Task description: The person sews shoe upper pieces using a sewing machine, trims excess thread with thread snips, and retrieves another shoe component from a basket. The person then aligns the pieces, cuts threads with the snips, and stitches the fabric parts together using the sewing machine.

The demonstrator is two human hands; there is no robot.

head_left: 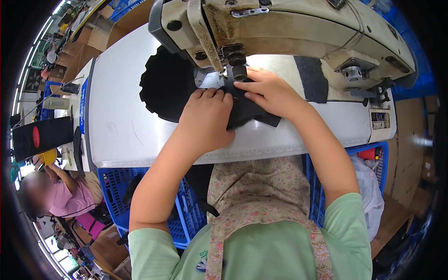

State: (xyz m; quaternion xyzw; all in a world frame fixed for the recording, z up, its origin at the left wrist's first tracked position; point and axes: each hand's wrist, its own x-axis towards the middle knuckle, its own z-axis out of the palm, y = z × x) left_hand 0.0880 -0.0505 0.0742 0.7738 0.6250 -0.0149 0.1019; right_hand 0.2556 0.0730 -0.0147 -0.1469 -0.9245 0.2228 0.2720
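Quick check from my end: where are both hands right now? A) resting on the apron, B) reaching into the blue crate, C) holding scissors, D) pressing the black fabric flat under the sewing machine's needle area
D: the left hand and right hand both lie flat on the black fabric, just below the sewing machine.

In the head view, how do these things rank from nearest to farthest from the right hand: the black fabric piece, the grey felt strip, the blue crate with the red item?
1. Black fabric piece: under the right hand, touching it.
2. Grey felt strip: on the table, just right of the hand.
3. Blue crate: below the table edge, far right.
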